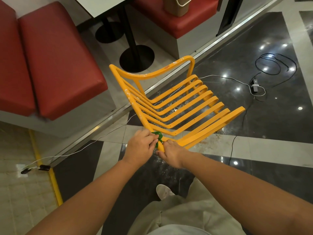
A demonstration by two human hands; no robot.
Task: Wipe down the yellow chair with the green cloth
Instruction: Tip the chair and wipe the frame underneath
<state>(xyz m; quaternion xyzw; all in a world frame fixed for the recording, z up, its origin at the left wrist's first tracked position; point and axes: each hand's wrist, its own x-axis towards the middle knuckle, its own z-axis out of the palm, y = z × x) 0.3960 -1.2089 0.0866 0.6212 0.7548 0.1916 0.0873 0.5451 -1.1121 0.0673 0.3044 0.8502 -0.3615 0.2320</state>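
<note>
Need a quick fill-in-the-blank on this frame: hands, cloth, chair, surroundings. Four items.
1. The left hand holds the ____ cloth.
2. The right hand grips the near corner of the ____ chair.
3. The cushioned benches are ____.
4. The round table base is ____.
Missing: green; yellow; red; black.

Beige trousers [179, 216], whitish shoe [164, 191]

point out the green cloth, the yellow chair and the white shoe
green cloth [158, 135]: head view, on its bunched top fold
yellow chair [152, 74]: head view, on the wide curved bar at its far end
white shoe [164, 191]: head view, on its toe
</note>
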